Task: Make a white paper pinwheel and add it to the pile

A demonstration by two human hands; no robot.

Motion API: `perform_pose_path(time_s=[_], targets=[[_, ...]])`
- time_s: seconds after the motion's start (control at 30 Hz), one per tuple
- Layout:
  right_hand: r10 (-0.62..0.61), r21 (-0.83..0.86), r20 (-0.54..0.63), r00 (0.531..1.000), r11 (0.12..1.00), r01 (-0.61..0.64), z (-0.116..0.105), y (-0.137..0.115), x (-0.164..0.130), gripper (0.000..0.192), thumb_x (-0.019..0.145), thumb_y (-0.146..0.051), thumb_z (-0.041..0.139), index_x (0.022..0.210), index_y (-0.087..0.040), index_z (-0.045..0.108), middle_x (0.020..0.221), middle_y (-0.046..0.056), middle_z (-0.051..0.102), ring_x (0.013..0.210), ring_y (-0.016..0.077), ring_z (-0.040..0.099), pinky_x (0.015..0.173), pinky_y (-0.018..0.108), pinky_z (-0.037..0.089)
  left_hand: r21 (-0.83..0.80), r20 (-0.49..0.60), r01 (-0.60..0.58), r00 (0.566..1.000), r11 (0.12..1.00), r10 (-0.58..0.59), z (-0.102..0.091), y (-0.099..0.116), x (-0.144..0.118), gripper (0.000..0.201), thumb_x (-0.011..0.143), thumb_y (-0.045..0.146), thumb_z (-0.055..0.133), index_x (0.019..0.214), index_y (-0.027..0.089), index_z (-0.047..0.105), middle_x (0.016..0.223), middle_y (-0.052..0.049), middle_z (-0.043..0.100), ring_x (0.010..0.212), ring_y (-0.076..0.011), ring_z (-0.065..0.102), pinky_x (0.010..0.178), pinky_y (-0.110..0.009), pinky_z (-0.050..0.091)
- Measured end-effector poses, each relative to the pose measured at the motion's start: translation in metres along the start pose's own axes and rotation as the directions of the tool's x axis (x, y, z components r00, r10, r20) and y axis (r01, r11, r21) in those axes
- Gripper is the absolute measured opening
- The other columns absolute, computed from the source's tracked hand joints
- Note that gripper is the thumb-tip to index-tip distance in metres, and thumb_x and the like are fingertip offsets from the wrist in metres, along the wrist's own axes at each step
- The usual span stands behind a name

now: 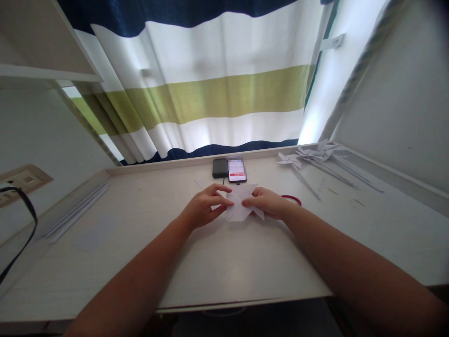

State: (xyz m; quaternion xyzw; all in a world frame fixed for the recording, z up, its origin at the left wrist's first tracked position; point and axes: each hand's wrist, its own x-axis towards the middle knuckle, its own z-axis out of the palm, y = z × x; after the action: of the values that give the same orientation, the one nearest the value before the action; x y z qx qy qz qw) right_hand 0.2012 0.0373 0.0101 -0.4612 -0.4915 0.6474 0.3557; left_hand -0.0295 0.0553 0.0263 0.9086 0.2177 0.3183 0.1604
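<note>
In the head view, a white folded paper piece (242, 206), with pointed flaps like those of a pinwheel, is seen lying on a pale wooden desk (217, 262), near the middle and toward the far side. It is held from both sides. The left hand (205, 206) is placed on the paper's left edge, with its fingers curled and the thumb and forefinger pinched on a flap. The right hand (268, 202) is set against the paper's right edge, where a flap is likewise pinched between the fingertips; the rest of its grip is hidden by the knuckles. The two hands are kept close together, almost meeting over the paper's centre.

Just beyond the paper, a smartphone (237, 170) with a lit screen is laid flat, and a dark power bank (220, 167) is placed touching its left side. A red ring-shaped thing (293, 199) is partly seen just behind the right hand; what it is cannot be told. At the far right of the desk, several finished white paper pinwheels (315, 157) on rolled paper sticks are piled together. Along the left edge, a few white paper sticks (79, 210) are laid side by side. A striped curtain (210, 93) in blue, white and green is hung behind the desk, and a wall socket (21, 180) with a black cable (24, 229) is seen at the left.
</note>
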Motion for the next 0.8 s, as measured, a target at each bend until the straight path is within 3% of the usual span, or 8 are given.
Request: perform_pose_path(time_s=[0.27,0.57,0.8], targets=[[-0.045,-0.06,-0.016,0.999,0.997,0.044,-0.006,0.003,0.004,0.019,0.062,-0.027,0.076,0.073,-0.015,0.067,0.065,0.005,0.069,0.056,0.017,0.063,0.051,0.025,0.049,0.01,0.04,-0.021,0.999,1.0,0.02,0.001,0.003,0.0,0.018,0.082,0.023,0.059,0.094,0.023,0.072,0.115,-0.01,0.06,0.081,-0.0153,0.063,0.075,-0.03,0.053],[-0.078,-0.05,-0.009,0.997,0.996,0.078,-0.009,0.008,0.007,0.018,0.064,-0.028,0.073,0.076,-0.015,0.069,0.064,0.004,0.068,0.057,0.0167,0.061,0.054,0.026,0.048,-0.1,-0.026,0.076,0.997,0.992,-0.079,0.004,0.013,0.003,0.018,0.085,0.024,0.056,0.093,0.022,0.071,0.105,-0.01,0.065,0.093,-0.0185,0.062,0.084,-0.034,0.051],[-0.184,-0.201,-0.011,0.983,0.963,0.178,-0.006,0.008,0.006,0.016,0.068,-0.028,0.068,0.077,-0.016,0.072,0.069,0.003,0.069,0.06,0.0153,0.06,0.056,0.024,0.046,-0.187,0.009,0.117,0.993,0.975,-0.118,0.011,0.014,0.004,0.017,0.083,0.024,0.058,0.091,0.02,0.072,0.092,-0.009,0.066,0.084,-0.0176,0.062,0.079,-0.032,0.051]])
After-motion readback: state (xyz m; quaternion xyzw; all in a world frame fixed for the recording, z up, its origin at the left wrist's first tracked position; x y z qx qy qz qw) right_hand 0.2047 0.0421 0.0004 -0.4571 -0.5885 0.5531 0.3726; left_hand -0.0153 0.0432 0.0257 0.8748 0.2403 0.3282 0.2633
